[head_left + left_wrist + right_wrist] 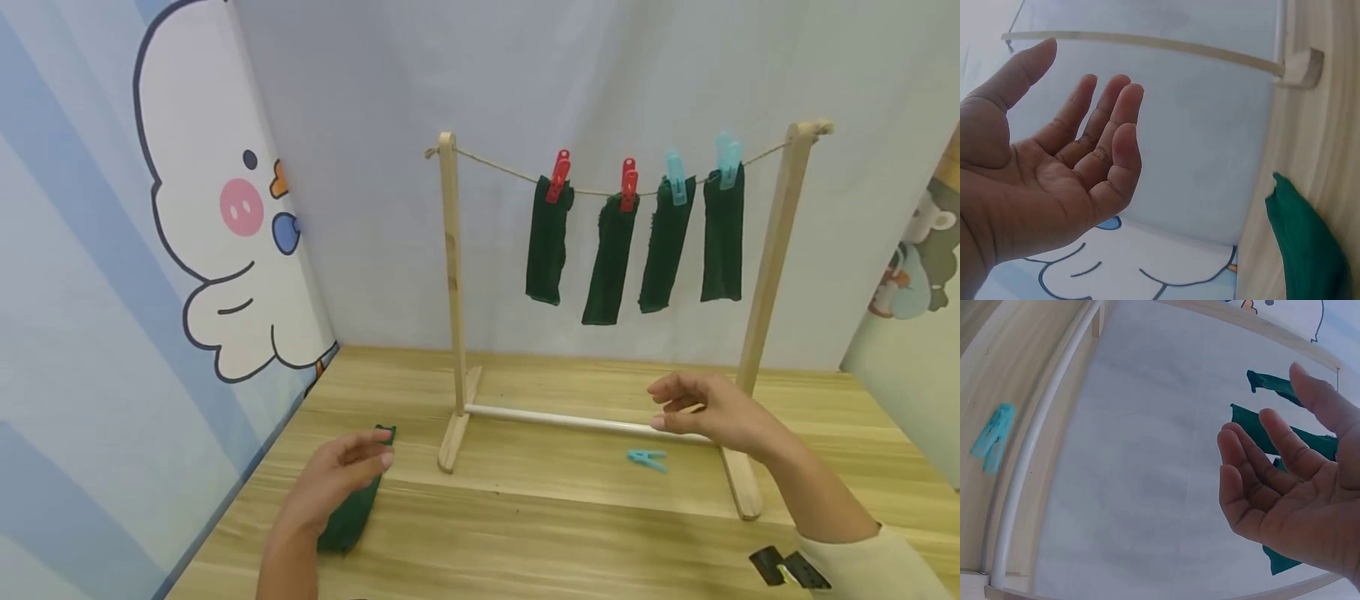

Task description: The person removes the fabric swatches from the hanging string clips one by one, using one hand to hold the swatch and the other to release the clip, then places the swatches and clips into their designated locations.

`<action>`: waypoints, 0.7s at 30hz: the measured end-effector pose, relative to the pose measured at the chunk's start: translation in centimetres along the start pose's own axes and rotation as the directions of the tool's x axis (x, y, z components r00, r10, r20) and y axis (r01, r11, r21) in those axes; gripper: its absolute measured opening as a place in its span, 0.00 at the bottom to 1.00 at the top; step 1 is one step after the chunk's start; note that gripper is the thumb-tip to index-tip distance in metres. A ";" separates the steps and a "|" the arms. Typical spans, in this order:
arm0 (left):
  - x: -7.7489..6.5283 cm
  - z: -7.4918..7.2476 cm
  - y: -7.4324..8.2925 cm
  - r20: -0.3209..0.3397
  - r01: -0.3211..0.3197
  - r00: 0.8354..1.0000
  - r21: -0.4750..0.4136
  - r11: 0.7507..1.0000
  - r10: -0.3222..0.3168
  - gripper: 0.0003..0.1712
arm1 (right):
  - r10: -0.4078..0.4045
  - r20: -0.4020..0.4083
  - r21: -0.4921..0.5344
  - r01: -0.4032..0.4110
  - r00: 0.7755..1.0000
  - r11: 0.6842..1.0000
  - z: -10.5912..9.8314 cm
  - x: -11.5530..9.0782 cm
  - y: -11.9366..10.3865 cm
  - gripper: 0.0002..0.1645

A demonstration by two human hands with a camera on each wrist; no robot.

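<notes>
L hand (333,483) – fingers loose, empty – is nr green cloth (356,517) on table (525,533); R hand (712,414), also loose & empty, nr blue peg (641,456). Best to pinch cloth by one end, kept flat.

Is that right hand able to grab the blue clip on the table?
Probably yes. The right hand looks empty and is close by, and the blue clip lies on the table, on the near side of the white bar, with nothing on top.
</notes>
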State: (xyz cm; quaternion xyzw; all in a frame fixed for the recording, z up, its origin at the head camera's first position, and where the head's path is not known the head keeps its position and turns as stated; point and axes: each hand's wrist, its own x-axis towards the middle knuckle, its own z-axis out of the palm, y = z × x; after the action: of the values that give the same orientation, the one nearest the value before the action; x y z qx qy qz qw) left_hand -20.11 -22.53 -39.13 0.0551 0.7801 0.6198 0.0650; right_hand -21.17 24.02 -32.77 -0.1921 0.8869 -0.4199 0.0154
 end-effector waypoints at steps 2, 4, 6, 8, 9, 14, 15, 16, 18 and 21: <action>0.3 0.5 0.4 -0.007 -0.026 1.000 -0.024 0.999 0.026 0.23 | -0.021 -0.004 -0.020 0.021 1.000 1.000 -0.2 -0.1 -0.6 0.22; 0.7 0.9 0.8 -0.006 -0.049 0.999 -0.043 0.998 0.049 0.23 | -0.039 -0.003 -0.029 0.039 0.999 0.999 -0.4 -0.1 -1.2 0.22; 1.0 1.3 1.2 0.007 -0.075 0.997 -0.048 0.996 0.075 0.22 | -0.053 0.000 -0.047 0.053 0.999 0.997 -0.7 0.0 -1.8 0.22; 1.4 1.6 1.6 0.027 -0.110 0.993 -0.044 0.993 0.111 0.22 | -0.071 0.003 -0.059 0.071 0.997 0.996 -0.9 0.2 -2.2 0.22; 1.5 1.8 1.9 0.034 -0.116 0.992 -0.045 0.992 0.118 0.22 | -0.077 0.004 -0.064 0.078 0.997 0.995 -1.0 0.2 -2.5 0.22; 2.3 2.7 2.8 0.084 -0.153 0.984 -0.051 0.987 0.157 0.23 | -0.100 -0.012 -0.088 0.098 0.995 0.991 -1.6 0.7 -3.5 0.23; 2.4 2.8 2.9 0.089 -0.151 0.984 -0.054 0.987 0.155 0.23 | -0.105 -0.020 -0.090 0.103 0.994 0.991 -1.7 0.8 -3.6 0.23; 2.6 2.9 3.1 0.095 -0.152 0.983 -0.057 0.987 0.157 0.23 | -0.108 -0.029 -0.091 0.105 0.994 0.990 -1.8 0.9 -3.8 0.23; 3.0 3.0 3.4 0.109 -0.163 0.980 -0.061 0.985 0.169 0.23 | -0.120 -0.047 -0.100 0.114 0.992 0.988 -2.0 1.1 -4.0 0.23; 3.6 3.2 3.8 0.130 -0.187 0.973 -0.060 0.981 0.193 0.24 | -0.128 -0.069 -0.112 0.119 0.989 0.987 -2.3 1.3 -4.4 0.24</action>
State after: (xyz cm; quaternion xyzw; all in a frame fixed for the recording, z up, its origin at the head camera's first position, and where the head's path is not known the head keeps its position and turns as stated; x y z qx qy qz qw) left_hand -23.07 -18.05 -36.29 0.1698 0.7500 0.6365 0.0593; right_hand -21.32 22.76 -27.78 -0.2311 0.8944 -0.3789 -0.0548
